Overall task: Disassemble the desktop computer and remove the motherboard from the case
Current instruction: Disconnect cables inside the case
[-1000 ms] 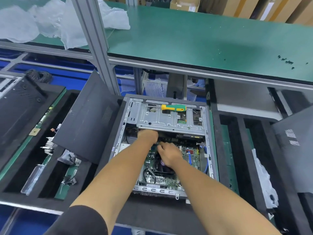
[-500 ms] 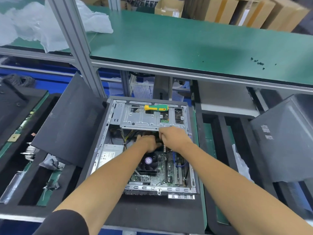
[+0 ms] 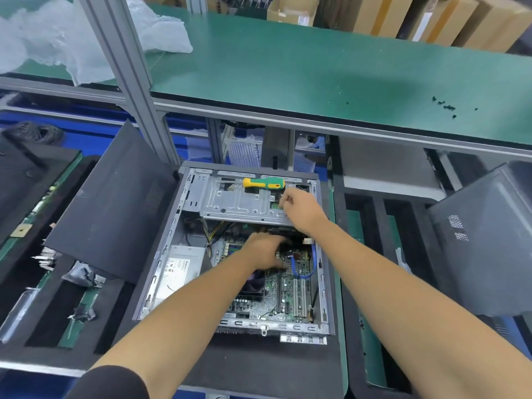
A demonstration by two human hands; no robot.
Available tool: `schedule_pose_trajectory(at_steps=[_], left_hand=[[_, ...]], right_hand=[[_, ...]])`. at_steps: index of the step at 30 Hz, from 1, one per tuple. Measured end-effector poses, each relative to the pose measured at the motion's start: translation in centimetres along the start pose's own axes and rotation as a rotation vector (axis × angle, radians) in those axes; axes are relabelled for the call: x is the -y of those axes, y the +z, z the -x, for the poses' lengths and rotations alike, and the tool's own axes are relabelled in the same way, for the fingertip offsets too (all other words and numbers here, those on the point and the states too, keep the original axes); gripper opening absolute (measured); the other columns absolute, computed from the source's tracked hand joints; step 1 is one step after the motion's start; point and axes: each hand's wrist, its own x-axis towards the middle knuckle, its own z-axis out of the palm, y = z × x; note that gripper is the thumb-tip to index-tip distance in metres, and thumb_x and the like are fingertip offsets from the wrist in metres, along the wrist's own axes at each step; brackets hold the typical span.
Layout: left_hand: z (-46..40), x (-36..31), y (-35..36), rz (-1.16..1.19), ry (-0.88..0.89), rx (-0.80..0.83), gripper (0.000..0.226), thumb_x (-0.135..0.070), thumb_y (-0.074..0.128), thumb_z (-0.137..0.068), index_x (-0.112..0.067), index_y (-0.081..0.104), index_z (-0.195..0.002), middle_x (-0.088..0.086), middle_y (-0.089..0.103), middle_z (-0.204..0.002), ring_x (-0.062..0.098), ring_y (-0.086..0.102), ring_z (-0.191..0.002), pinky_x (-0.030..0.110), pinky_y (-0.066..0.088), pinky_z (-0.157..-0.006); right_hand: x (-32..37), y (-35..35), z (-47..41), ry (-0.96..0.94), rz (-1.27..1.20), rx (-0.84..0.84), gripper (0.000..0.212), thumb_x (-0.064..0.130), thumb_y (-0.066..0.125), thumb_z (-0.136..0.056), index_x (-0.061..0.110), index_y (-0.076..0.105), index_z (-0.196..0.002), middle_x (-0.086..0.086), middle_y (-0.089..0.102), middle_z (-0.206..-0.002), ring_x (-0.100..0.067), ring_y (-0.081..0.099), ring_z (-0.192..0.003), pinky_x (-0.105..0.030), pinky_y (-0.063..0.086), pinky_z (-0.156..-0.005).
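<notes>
Fingers [image 3: 283, 197] of right hand [image 3: 302, 210] curl beside screwdriver [image 3: 263, 183] on drive cage [image 3: 239, 204]; left grip unclear.

- Crumpled clear plastic sheeting [image 3: 86, 44] lay on the far-left green bench top [image 3: 316, 67].
- Cardboard boxes [image 3: 417, 18] stood beyond it.
- Small black screws [image 3: 444, 106] sat scattered far right.

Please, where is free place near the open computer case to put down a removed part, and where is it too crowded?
The green shelf is bare between the plastic wrap and the small black screws. The black foam in front of the case is also bare. Crowded: the drive cage, with the screwdriver and right hand; the motherboard, under the left hand.
</notes>
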Motion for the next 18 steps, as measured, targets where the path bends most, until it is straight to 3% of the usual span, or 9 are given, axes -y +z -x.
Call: schedule_pose_trajectory(at_steps=[3, 5, 7, 9, 12, 18], left_hand=[[-0.6, -1.7, 0.3, -0.123, 0.063, 0.005, 0.059, -0.05, 0.078, -0.079, -0.029, 0.057, -0.131, 0.0, 0.069, -0.116, 0.025, 0.064, -0.105, 0.036, 0.051, -0.087], [-1.0, -2.4, 0.4, -0.126, 0.059, 0.008, 0.045, -0.034, 0.077, -0.084, -0.024, 0.059, -0.124, 0.004, 0.067, -0.107, 0.027, 0.064, -0.099, 0.034, 0.049, -0.075], [-1.1, -2.6, 0.2, -0.135, 0.045, 0.026, 0.027, -0.018, 0.068, -0.091, -0.019, 0.06, -0.117, 0.006, 0.063, -0.097, 0.03, 0.064, -0.097, 0.034, 0.047, -0.07], [-1.1, -2.5, -0.2, -0.211, 0.066, 0.028, 0.024, -0.004, 0.06, -0.091, -0.016, 0.059, -0.113, 0.006, 0.062, -0.095, 0.032, 0.066, -0.093, 0.038, 0.051, -0.069], [-1.1, -2.7, -0.5, -0.326, 0.134, 0.015, 0.035, 0.002, 0.057, -0.091, -0.01, 0.055, -0.124, 0.01, 0.065, -0.11, 0.035, 0.066, -0.094, 0.043, 0.053, -0.067], [-1.9, -3.9, -0.6, -0.543, 0.178, 0.159, 0.042, -0.008, 0.049, -0.101, -0.01, 0.046, -0.143, 0.012, 0.056, -0.137, 0.038, 0.054, -0.124, 0.053, 0.053, -0.092]], right_hand=[[0.4, -0.4, -1.2, 0.07, -0.072, 0.073, 0.02, 0.007, 0.044, -0.095, 0.001, 0.063, -0.097, -0.016, 0.07, -0.107, -0.036, 0.065, -0.104, -0.051, 0.055, -0.091], [0.5, -0.9, -1.6, 0.07, -0.079, 0.141, 0.016, 0.006, 0.048, -0.096, 0.005, 0.062, -0.088, -0.017, 0.07, -0.11, -0.035, 0.065, -0.105, -0.048, 0.054, -0.091], [0.5, -1.3, -1.9, 0.07, -0.083, 0.19, 0.02, 0.007, 0.05, -0.096, 0.014, 0.058, -0.08, -0.015, 0.071, -0.108, -0.031, 0.065, -0.096, -0.043, 0.053, -0.084], [0.5, -1.8, -1.9, 0.058, -0.041, 0.211, 0.016, 0.011, 0.051, -0.095, 0.016, 0.057, -0.081, -0.011, 0.07, -0.098, -0.025, 0.059, -0.079, -0.039, 0.05, -0.072], [0.2, -2.3, -1.5, 0.035, 0.008, 0.22, 0.009, 0.015, 0.051, -0.093, 0.015, 0.057, -0.086, -0.008, 0.07, -0.094, -0.02, 0.055, -0.067, -0.033, 0.046, -0.06], [-1.7, -2.1, -0.4, 0.004, -0.108, 0.156, 0.013, 0.018, 0.056, -0.096, 0.011, 0.064, -0.09, 0.001, 0.067, -0.088, -0.01, 0.05, -0.065, -0.027, 0.039, -0.058]])
